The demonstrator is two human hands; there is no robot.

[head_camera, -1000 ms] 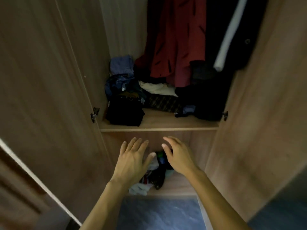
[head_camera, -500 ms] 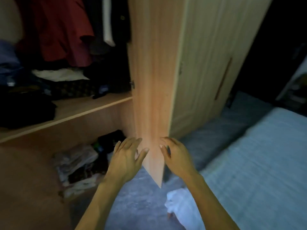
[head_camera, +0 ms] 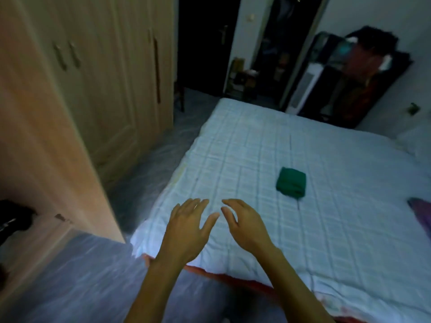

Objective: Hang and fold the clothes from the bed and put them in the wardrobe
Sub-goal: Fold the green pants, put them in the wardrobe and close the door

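Wooden wardrobe (head_camera: 77, 94) fills the left side, its pale doors shut further back and one open door panel (head_camera: 46, 148) standing edge-on nearest the camera. At the far left edge, low down, a dark shape (head_camera: 14, 220) shows inside the wardrobe; it may be clothing, but the view is too dim to tell. A grey floor (head_camera: 77, 283) runs between the wardrobe and the bed (head_camera: 338, 241), which has a pale blue checked cover. The left hand (head_camera: 187, 230) hangs over the near corner of the bed, palm down, fingers straight and slightly spread, holding nothing. Just beside it, the right hand (head_camera: 246, 226) is held the same way, fingers loosely extended and empty; the thumbs of both hands nearly meet. Beyond the right hand, well apart from it, a folded green garment (head_camera: 291, 181) lies on the cover near the middle of the bed. At the right edge of the bed a bit of purple cloth (head_camera: 422, 213) shows, cut off by the frame.
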